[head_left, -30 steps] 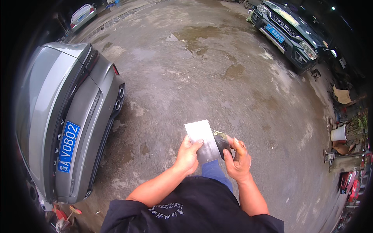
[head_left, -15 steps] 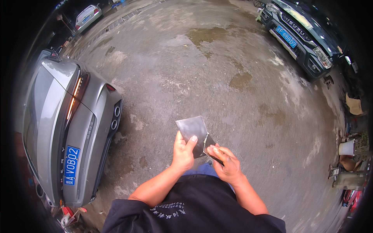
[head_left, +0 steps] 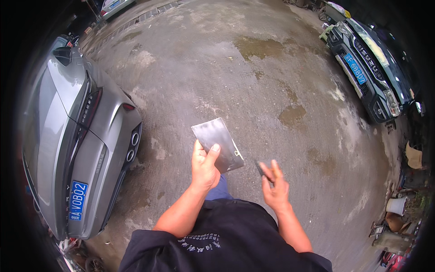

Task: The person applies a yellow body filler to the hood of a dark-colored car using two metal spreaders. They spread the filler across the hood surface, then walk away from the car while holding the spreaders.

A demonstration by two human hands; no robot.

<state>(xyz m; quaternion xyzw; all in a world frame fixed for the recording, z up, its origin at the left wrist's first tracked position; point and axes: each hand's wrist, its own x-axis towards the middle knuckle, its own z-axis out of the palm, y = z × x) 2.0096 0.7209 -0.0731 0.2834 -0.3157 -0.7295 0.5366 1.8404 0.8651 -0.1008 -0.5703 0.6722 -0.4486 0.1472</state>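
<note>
Plainly, the left hand (head_left: 205, 171) grips a plate (head_left: 224, 141), apart from the right hand (head_left: 276, 189) (seemingly pinching a dark piece (head_left: 258, 167)).

Rough grey concrete floor (head_left: 190, 81), marked by irregular brown damp patches (head_left: 292, 115). Standing on it, well apart: a silver-grey, glossy-bodied car (head_left: 102, 136), left; a dark, broad-fronted vehicle (head_left: 379, 86), right.
</note>
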